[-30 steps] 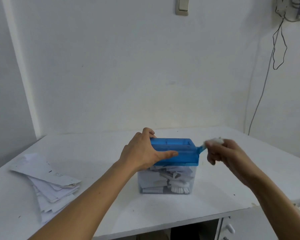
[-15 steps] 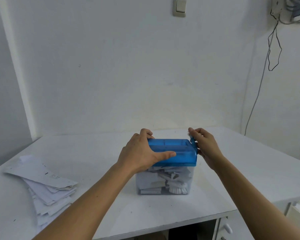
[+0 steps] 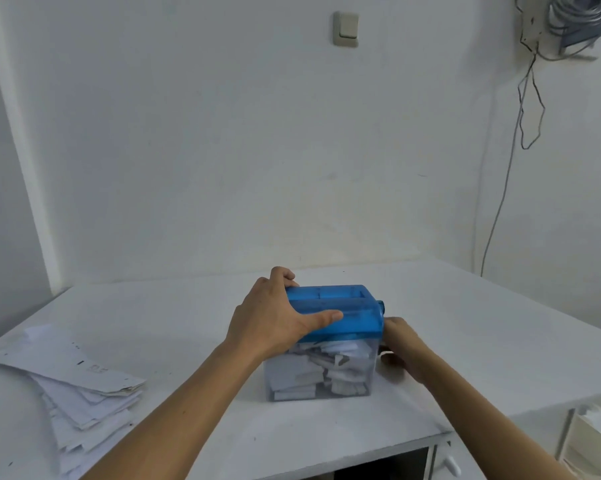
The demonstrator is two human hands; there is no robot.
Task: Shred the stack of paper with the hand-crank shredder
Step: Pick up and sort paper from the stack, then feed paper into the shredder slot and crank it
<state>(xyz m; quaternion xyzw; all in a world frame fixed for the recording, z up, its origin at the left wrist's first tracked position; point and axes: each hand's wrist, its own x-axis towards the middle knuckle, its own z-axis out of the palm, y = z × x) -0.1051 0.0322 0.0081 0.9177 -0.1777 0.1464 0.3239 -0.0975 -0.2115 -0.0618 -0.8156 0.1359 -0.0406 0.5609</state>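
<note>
The hand-crank shredder [image 3: 340, 311] has a blue top on a clear bin [image 3: 319, 375] packed with white paper scraps. It stands at the middle of the white table [image 3: 465, 323]. My left hand [image 3: 274, 318] grips the blue top from its left end, thumb along the front, fingers over the back. My right hand [image 3: 401, 348] is low beside the bin's right wall, below the blue crank hub [image 3: 379, 304], fingers curled round the crank handle, which is mostly hidden. A messy stack of paper [image 3: 80, 386] lies at the table's left front.
The table's front edge runs close to me, with a cabinet and its handle [image 3: 451, 464] below. An open drawer [image 3: 590, 431] shows at the lower right. A cable [image 3: 499, 216] hangs down the right wall. A light switch [image 3: 345, 29] is on the back wall.
My right hand swung from the shredder's right side, up to the top corner, then down beside the bin, a turn of the crank. My left hand stayed gripping the blue top.
</note>
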